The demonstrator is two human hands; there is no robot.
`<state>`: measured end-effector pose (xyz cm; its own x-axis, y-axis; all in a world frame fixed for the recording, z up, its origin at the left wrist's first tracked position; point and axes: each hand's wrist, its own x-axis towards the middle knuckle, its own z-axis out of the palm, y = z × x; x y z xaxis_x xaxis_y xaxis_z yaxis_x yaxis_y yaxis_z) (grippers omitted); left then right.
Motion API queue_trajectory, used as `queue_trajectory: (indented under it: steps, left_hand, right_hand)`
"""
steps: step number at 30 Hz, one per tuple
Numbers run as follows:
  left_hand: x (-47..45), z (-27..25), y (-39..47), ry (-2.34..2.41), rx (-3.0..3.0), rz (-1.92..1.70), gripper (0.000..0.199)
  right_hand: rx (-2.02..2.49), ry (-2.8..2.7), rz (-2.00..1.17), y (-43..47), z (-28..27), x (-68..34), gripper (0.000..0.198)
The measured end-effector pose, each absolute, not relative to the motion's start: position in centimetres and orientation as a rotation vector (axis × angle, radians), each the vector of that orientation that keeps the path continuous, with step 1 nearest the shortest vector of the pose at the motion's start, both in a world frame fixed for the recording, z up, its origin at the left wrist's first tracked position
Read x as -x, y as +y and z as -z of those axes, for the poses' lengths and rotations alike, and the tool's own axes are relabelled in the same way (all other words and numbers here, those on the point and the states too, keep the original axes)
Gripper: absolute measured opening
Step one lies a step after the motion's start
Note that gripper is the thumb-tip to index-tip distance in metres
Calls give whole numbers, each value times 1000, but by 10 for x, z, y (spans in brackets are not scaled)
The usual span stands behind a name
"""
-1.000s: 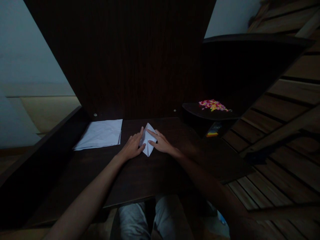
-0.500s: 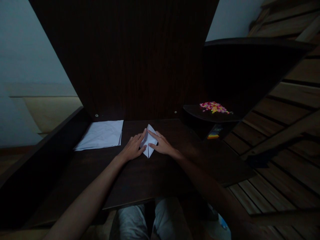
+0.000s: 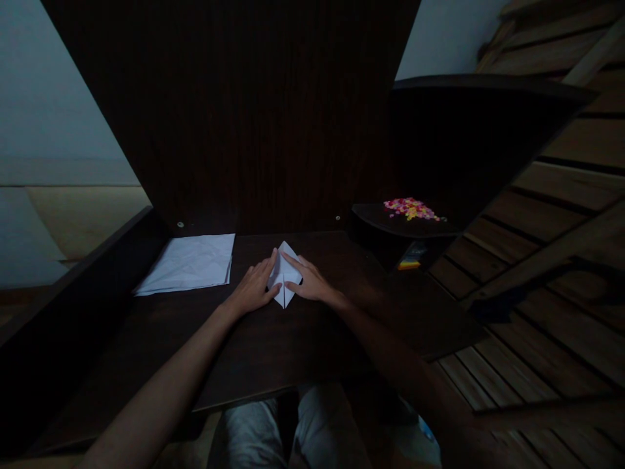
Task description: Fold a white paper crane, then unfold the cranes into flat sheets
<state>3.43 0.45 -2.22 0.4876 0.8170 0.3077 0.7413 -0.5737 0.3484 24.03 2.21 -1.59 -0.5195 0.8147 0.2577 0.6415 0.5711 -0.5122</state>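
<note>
A small white sheet of folded paper (image 3: pixel 283 270) lies on the dark desk, diamond-shaped, with a seam down the middle of its lower half. My left hand (image 3: pixel 256 287) rests along its left side, fingers stretched out and thumb on the lower left part. On the right side, my right hand (image 3: pixel 313 283) lies with its index finger across the upper part and its thumb near the seam. Both hands are open and press on the paper without gripping it. The fingers cover parts of its side corners.
A stack of white paper sheets (image 3: pixel 190 262) lies at the desk's back left. Small pink, red and yellow pieces (image 3: pixel 413 208) are heaped on a corner shelf (image 3: pixel 375 218) at right. Below it sits a small yellow-edged item (image 3: pixel 409 264). A dark panel (image 3: pixel 273 130) rises behind the desk (image 3: pixel 263 358).
The whole view has shifted slightly, so everything sits a little further left. Both hands stay on the folded paper, and the seam now shows mainly in its lower part.
</note>
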Motion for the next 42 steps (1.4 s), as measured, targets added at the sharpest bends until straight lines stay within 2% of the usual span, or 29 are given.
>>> queue_trajectory:
  steps: [7, 19, 31, 42]
  left_hand:
    - [-37, 19, 4, 1385, -2535, -654, 89]
    - [-36, 20, 3, 1355, -2544, -655, 79]
    - [-27, 22, 9, 1410, -2314, -752, 89]
    - [-26, 23, 8, 1366, -2385, -691, 89]
  right_hand:
    - [1196, -2289, -521, 20, 13, -238, 80]
    - [1205, -2226, -531, 23, 18, -238, 80]
    - [1238, -2313, -471, 22, 20, -240, 40]
    - [1240, -2309, -430, 21, 20, -239, 36]
